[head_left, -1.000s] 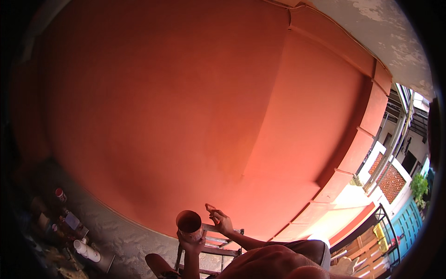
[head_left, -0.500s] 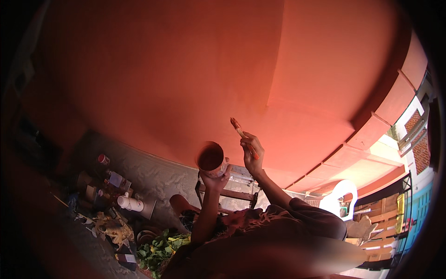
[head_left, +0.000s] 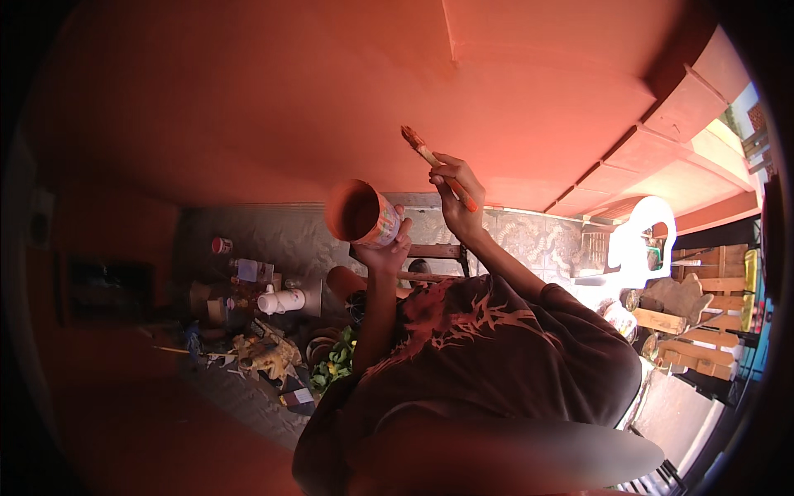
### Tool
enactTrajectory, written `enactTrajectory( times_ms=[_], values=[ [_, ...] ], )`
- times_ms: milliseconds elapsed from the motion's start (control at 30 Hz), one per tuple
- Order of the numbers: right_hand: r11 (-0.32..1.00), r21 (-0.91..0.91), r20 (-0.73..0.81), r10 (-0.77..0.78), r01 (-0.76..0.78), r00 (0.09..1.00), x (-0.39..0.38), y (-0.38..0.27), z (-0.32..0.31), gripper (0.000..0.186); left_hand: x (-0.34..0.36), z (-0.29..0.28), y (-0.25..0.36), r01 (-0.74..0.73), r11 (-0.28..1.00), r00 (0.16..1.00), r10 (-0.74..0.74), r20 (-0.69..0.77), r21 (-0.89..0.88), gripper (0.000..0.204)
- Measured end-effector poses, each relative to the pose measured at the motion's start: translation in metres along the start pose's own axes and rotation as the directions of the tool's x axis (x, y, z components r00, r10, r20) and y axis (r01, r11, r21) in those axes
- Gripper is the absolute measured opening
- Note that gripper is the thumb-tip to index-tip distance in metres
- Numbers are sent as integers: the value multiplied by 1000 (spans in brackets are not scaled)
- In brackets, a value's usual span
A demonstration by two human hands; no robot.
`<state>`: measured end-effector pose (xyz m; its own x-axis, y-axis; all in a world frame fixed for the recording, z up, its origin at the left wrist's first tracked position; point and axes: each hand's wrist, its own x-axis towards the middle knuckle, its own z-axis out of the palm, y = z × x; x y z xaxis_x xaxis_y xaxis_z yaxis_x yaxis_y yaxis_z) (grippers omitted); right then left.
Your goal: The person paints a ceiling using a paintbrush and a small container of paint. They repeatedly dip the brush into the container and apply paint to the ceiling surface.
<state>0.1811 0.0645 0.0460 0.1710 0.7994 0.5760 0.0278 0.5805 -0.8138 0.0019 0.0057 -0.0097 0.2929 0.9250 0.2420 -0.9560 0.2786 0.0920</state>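
My left hand is wrapped round the side of a paint tub with a printed wall. The tub leans to the left, its round mouth is smeared red-orange, and its inside is dark. In my right hand is a paintbrush, gripped by its handle and slanting up to the left. Its bristles carry reddish paint, as does the handle's lower end. The brush tip is above and right of the tub, apart from it. Beyond both hands rises a red-orange wall; whether the bristles touch it I cannot tell.
Below my hands is a wooden ladder-like frame. On the patterned floor at left are a white jug, a small red tub and mixed clutter. A leafy plant is beside my left arm. A white plastic chair and wooden slats are at right.
The view has tilted down, so more floor shows and both hands sit higher in the picture. The tub leans further left. Each hand keeps its hold.
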Motion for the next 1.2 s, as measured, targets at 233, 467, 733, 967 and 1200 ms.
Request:
enactTrajectory(
  times_ms=[233, 467, 733, 967, 1200],
  values=[
    [1000, -14, -32, 9, -10, 999, -20, -9, -5, 8, -8, 2, -1, 89, 996, 996, -89, 28, 14, 73],
    [997, -20, -64, -76, 75, 995, -19, -14, -10, 9, -5, 11, -8, 106, 993, 994, -108, 30, 56, 71],
    [999, -26, -52, -49, 47, 997, -22, -12, -20, 6, -8, 22, -12, 28, 992, 997, -19, -76, 127, 62],
    [999, -21, -30, -46, 45, 999, -27, -1, -36, 9, -18, 11, 3, -59, 991, 994, 69, -87, 116, 64],
    [1000, 10, 56, -1, 1, 998, -29, 2, -32, 5, -21, 5, 7, -117, 985, 991, 124, -51, 127, 65]
  ],
)
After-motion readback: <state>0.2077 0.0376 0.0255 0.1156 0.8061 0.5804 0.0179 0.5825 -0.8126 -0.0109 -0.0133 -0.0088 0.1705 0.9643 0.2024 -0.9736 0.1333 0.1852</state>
